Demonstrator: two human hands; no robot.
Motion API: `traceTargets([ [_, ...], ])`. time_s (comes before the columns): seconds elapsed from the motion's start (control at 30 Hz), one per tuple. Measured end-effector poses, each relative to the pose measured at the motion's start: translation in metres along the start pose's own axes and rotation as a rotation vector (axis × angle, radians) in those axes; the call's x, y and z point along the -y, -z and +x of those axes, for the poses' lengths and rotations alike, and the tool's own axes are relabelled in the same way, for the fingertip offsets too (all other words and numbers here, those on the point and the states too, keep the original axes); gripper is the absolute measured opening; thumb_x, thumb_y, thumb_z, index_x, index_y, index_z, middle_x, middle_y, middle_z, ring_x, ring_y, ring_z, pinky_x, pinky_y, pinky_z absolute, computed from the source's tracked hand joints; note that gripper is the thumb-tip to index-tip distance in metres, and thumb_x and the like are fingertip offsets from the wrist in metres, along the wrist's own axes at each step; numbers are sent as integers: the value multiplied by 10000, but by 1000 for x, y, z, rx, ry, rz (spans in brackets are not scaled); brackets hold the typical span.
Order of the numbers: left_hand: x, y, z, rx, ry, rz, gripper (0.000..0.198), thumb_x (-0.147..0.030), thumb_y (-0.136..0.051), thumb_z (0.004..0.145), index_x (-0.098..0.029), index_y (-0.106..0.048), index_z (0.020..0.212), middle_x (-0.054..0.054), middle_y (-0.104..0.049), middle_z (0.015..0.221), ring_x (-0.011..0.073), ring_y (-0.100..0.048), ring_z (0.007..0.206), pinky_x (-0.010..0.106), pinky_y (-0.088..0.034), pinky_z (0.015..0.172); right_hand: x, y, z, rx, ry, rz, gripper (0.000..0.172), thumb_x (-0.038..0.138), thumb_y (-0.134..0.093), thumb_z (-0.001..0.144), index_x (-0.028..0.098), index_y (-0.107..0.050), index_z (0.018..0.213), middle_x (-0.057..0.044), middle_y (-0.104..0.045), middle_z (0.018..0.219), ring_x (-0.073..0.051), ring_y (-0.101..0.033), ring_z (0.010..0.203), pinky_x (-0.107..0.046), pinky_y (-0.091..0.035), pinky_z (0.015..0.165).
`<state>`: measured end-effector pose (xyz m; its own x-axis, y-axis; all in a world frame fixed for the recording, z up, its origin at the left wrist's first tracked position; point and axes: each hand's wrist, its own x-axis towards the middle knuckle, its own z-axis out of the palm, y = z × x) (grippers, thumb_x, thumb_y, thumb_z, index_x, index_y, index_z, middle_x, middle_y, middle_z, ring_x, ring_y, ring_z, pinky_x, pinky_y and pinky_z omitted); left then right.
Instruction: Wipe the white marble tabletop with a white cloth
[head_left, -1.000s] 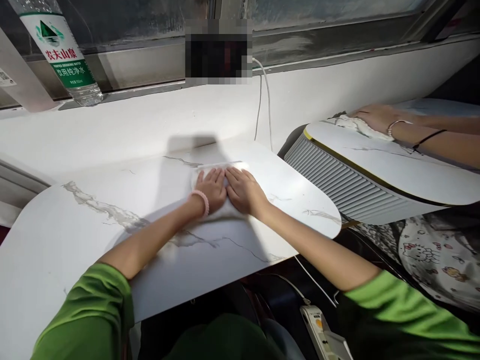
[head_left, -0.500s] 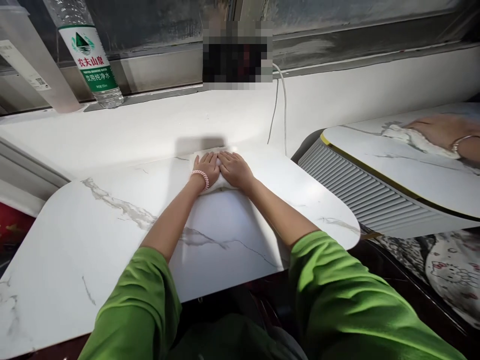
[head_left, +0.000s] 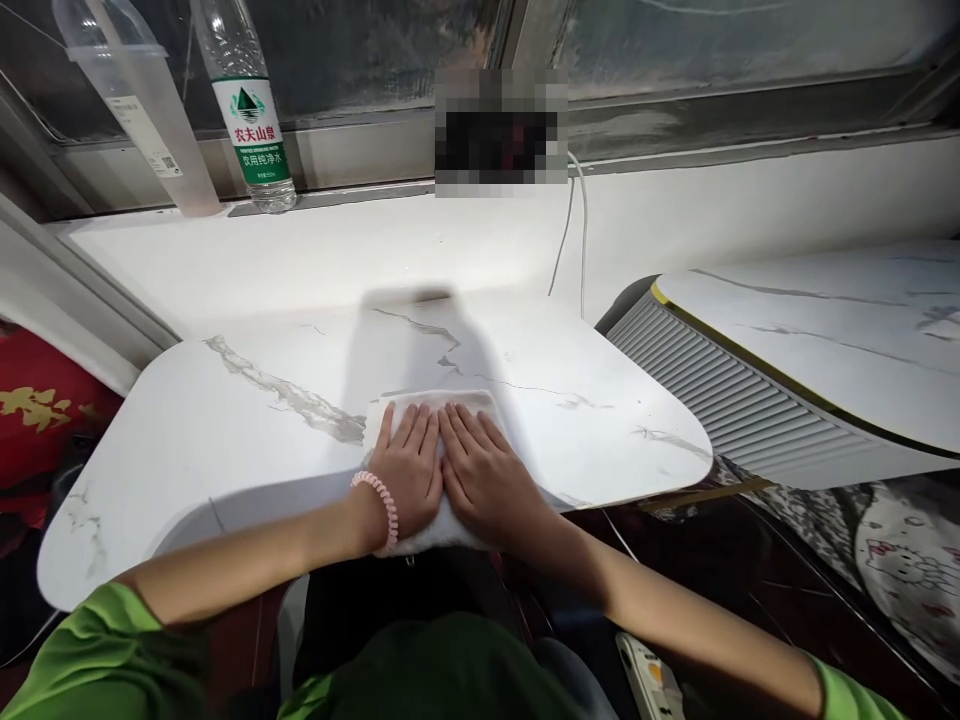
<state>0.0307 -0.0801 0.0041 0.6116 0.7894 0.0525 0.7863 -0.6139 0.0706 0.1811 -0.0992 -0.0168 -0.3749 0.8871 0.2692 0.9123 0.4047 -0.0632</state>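
The head view shows me both hands at work on a white cloth (head_left: pixel 444 532), which lies folded on the marbled table (head_left: pixel 225 440) at its near edge, around the middle of that side. The left hand (head_left: pixel 409 480) is opened out flat, fingers long and slightly spread; the right hand (head_left: pixel 484 480) lies just as flat beside it, fingers closer together, the two nearly meeting at the thumbs. Neither has hold of anything: they press the cloth down from above. I judge this to be the near end of a wiping stroke. As I read it, the next move calls for level palms and even pressure, so the cloth does not slide off the edge; whether its near border already overhangs, I cannot tell from here. Against the frame half a second ago, the cloth and both hands have come from the far side, by the wall, to the near side, uncovering the grey veining there. The other person's hand and cloth, then on the second table (head_left: pixel 825 340) at right, are out of my view. The bottle (head_left: pixel 255 140) and clear cup (head_left: pixel 154 130) on the far left ledge sit further right in my view, and a power strip (head_left: pixel 649 680) shows near right, below the table.
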Motion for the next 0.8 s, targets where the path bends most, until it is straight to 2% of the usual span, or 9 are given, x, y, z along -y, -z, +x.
traceTargets([
  [0.07,6,0,0,3,12,4,585,-244,-316,969,-22,-371,1507,170,-330,1584,287,-243,1505,542,-160,1241,1,0,7,5,22,-4,612,252,-361,919,-19,-455,1459,-214,-427,1511,-338,-371,1444,-540,-317,1196],
  [0.13,17,0,12,23,58,-2,591,-239,-309,970,-21,-346,1518,160,-313,1595,272,-233,1509,529,-163,1243,-4,-3,26,16,54,-12,607,235,-343,918,-19,-456,1458,-210,-436,1507,-329,-371,1445,-535,-318,1192],
  [0.27,58,0,61,66,184,-16,584,-208,-265,983,-23,-301,1536,131,-276,1619,235,-218,1517,482,-147,1250,-22,-16,91,70,45,-18,605,211,-278,939,-45,-416,1470,-205,-391,1543,-306,-336,1464,-476,-287,1207],
  [0.4,109,1,113,9,239,-18,561,-204,-184,1017,-60,-286,1549,94,-285,1626,194,-226,1515,436,-119,1253,-39,-33,166,142,3,-8,619,239,-206,977,-47,-323,1513,-194,-312,1588,-285,-278,1489,-448,-251,1217],
  [0.5,138,2,140,2,254,-20,552,-229,-194,1027,-99,-280,1556,74,-287,1630,177,-233,1512,415,-127,1250,-49,-45,205,172,-19,-10,623,241,-212,977,-48,-291,1524,-199,-280,1601,-276,-248,1499,-452,-230,1222],
  [0.63,152,2,155,9,265,-23,548,-231,-210,1024,-126,-288,1556,62,-288,1631,166,-241,1508,404,-141,1248,-58,-56,225,137,-11,-11,617,250,-218,976,-34,-320,1514,-219,-304,1588,-283,-271,1492,-484,-246,1208],
  [0.8,149,-1,150,-20,268,-22,549,-237,-209,1021,-145,-294,1556,71,-283,1631,176,-240,1509,437,-140,1245,-55,-57,216,94,-9,-12,617,258,-202,984,-39,-318,1513,-218,-303,1591,-278,-263,1495,-463,-232,1214],
])
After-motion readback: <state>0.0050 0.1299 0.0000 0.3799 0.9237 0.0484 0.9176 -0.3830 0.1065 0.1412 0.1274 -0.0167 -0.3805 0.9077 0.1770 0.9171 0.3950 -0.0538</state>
